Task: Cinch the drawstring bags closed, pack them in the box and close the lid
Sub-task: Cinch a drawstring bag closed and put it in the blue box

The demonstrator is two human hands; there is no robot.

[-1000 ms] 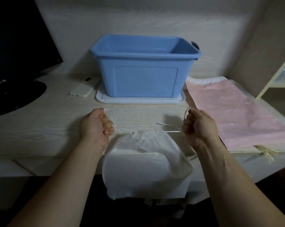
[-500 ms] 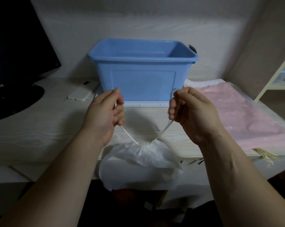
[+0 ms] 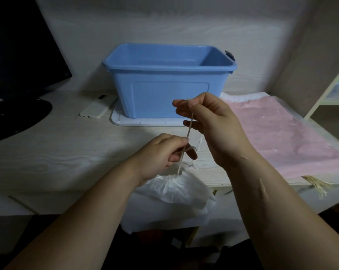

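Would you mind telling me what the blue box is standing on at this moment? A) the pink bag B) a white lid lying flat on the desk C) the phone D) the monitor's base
B: the blue box sits on the white lid, whose rim shows around its base on the desk; the pink bag lies off to its right.

Looks like a home desk, a study corner: pale wood-grain desktop (image 3: 57, 156) set against a plain wall, dark monitor (image 3: 18, 51) on its round stand at left, white phone (image 3: 97, 109) lying near it, blue plastic storage box (image 3: 168, 98) at the back, cream open shelving (image 3: 336, 102) off right.
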